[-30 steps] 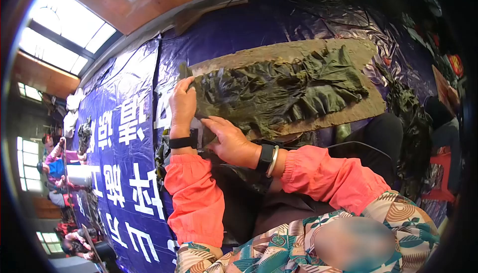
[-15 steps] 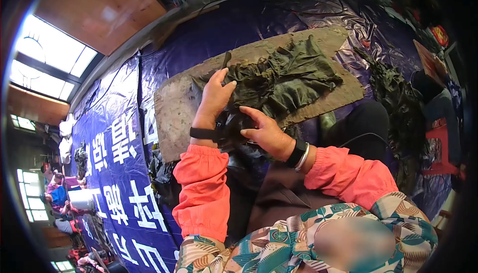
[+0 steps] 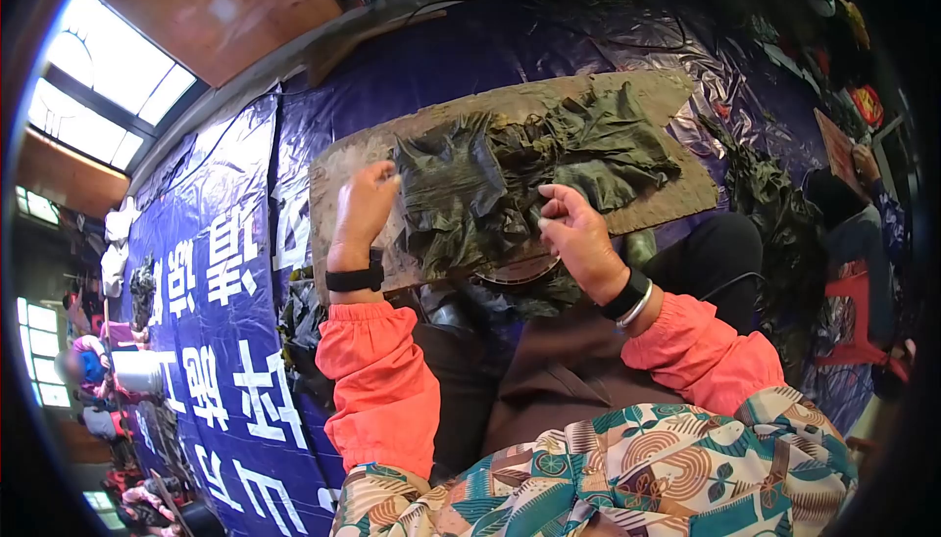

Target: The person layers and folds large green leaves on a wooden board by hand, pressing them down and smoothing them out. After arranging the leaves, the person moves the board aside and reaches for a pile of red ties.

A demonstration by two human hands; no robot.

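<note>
Broad, dark green, wrinkled leaf-like sheets [image 3: 456,179] lie spread on a flat brown board [image 3: 353,160]; their exact kind does not show. My left hand [image 3: 365,206] is at the board's left end, beside the sheets' left edge. Its fingers are curled in, and whatever they pinch is too small to make out. Over the near edge of the sheets hovers my right hand [image 3: 583,243], its fingers bent but slightly apart, with nothing visible in them. A round rim [image 3: 520,272] shows under the board's near side.
Purple sheeting with white characters [image 3: 235,253] covers the surface around the board. More dark leaf-like material [image 3: 769,194] is heaped at the right, near a red stool [image 3: 851,326] and a seated person [image 3: 872,228]. Other people are at far left.
The sheet's left part is now spread flat across the board, where it was bunched under my hands. My left hand has moved left and curled; my right hand has moved right.
</note>
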